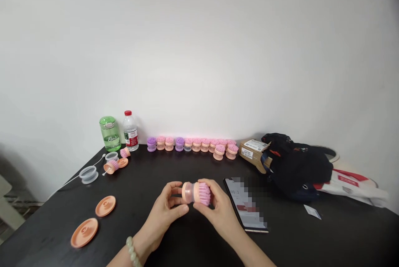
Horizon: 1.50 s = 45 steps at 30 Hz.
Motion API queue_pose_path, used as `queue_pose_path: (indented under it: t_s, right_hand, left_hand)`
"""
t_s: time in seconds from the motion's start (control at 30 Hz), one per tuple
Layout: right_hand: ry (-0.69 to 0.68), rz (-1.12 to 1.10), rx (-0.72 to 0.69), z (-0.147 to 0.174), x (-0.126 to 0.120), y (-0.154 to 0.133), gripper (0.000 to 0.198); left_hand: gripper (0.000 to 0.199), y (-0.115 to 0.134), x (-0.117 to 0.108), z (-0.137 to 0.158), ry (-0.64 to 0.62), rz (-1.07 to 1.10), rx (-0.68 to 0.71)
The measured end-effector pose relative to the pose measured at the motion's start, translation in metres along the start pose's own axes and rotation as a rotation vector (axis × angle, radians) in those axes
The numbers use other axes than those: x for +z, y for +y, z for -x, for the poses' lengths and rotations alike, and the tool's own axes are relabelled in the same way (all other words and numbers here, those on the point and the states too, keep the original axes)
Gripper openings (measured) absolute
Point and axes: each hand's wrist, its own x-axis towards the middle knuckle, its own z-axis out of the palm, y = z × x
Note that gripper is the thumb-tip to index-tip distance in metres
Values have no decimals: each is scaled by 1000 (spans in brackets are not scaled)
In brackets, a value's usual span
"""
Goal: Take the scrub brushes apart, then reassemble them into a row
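Note:
A small round bristle brush point(189, 193) lies sideways between my hands above the table. It has pink bristles at its right end, peach rings and a translucent middle. My right hand point(220, 206) grips the bristle end, fingers over the top and thumb below. Around the peach left end curl the fingers of my left hand point(166, 209), its thumb underneath. To the left lie two peach discs point(105, 206) with raised centres. Farther back are translucent spool-like pieces point(89, 174) and a tipped peach part with pink bristles point(111, 166).
Several pink and purple brushes point(180, 143) line the wall. A green container point(110, 134) and a water bottle point(130, 131) stand back left. A phone point(246, 204) lies right of my hands, a cardboard box point(253, 155) and dark bag point(299, 169) behind it.

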Motion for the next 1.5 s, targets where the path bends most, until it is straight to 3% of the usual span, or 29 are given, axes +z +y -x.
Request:
queue_pose_path:
  t_s: [0.1, 0.2, 0.3, 0.53, 0.73, 0.97, 1.2, 1.33, 1.4, 1.5]
  right_hand:
    - [52, 218, 29, -7, -5, 4, 39]
    - [-80, 536, 57, -20, -10, 3, 40]
    - [-151, 762, 54, -46, -16, 5, 42]
    - [-39, 1077, 100, -131, -28, 41, 40]
    - [11, 1271, 42, -166, -36, 66, 31]
    - [33, 1366, 6, -173, -51, 81, 28]
    - [13, 1298, 13, -166, -70, 80, 26]
    - [53, 1225, 102, -162, -92, 80, 32]
    - [11, 1177, 186, -158, -104, 86, 32]
    - [-156, 1073, 251, -147, -114, 96, 28]
  left_hand:
    - [64, -3, -4, -2, 166, -65, -27]
    - [66, -7, -7, -4, 261, -84, -42]
    - [67, -12, -7, -5, 277, -63, -37]
    - [61, -26, -8, -12, 321, -25, 70]
    - [60, -32, -13, -16, 292, -30, 78]
    - [59, -24, -5, -8, 282, -17, 40]
    - [59, -16, -2, -5, 294, -9, 23]
    - [60, -16, -3, -7, 336, -25, 10]
    - [61, -18, -4, -8, 347, -31, 14]
    - [62, -25, -7, -11, 341, -30, 27]
